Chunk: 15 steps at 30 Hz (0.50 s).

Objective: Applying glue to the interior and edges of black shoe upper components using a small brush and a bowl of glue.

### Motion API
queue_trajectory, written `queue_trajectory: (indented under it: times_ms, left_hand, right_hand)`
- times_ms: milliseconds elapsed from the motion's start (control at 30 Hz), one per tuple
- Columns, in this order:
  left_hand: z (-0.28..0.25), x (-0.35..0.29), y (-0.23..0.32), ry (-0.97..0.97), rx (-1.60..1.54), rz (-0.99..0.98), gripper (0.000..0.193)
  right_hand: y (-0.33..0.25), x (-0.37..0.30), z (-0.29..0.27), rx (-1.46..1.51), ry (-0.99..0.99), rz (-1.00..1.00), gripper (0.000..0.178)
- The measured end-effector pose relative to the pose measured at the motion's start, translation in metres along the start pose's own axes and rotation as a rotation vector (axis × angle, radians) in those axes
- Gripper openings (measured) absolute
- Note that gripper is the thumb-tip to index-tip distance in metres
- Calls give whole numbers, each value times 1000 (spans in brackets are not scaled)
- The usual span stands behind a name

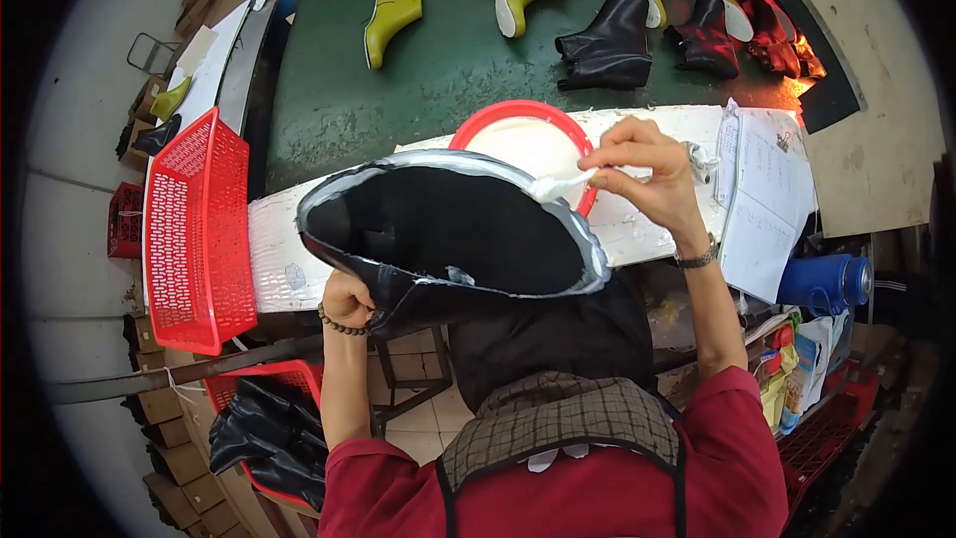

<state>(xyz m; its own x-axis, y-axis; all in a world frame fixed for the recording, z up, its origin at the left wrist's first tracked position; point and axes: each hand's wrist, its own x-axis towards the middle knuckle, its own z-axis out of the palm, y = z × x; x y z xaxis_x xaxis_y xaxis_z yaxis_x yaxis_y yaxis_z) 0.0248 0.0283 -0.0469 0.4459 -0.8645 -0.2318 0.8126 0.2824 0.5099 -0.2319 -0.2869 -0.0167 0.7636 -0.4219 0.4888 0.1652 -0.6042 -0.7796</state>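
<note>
My left hand (348,300) is closed around a black boot (438,224), held with its underside up. A wet white band runs along the rim of that underside, while its middle is black. In my right hand (647,174) is a white-coated brush (564,185), pinched between thumb and fingers; its tip touches the far right part of the rim. The brush's bristles are hard to make out under the coating. Just behind the boot stands a red-rimmed bowl (510,110) with white liquid in it, partly hidden by the boot and my right hand.
A green conveyor belt (398,105) carries yellow boots (391,25) and black boots (609,40), with an orange glow at far right. A red basket (194,229) stands left. Papers (767,194) and a blue flask (825,282) are right. Black boots (269,428) fill a lower-left crate.
</note>
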Motion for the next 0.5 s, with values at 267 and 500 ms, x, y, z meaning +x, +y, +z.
queue_trajectory:
  times_ms: [267,500]
  left_hand:
    - [-10,0,1,-32,-19,40,62]
    - [-9,20,14,-113,160,-128,71]
  right_hand:
    - [-3,1,-6,-25,-14,71,20]
    - [35,-13,0,44,264,164,8]
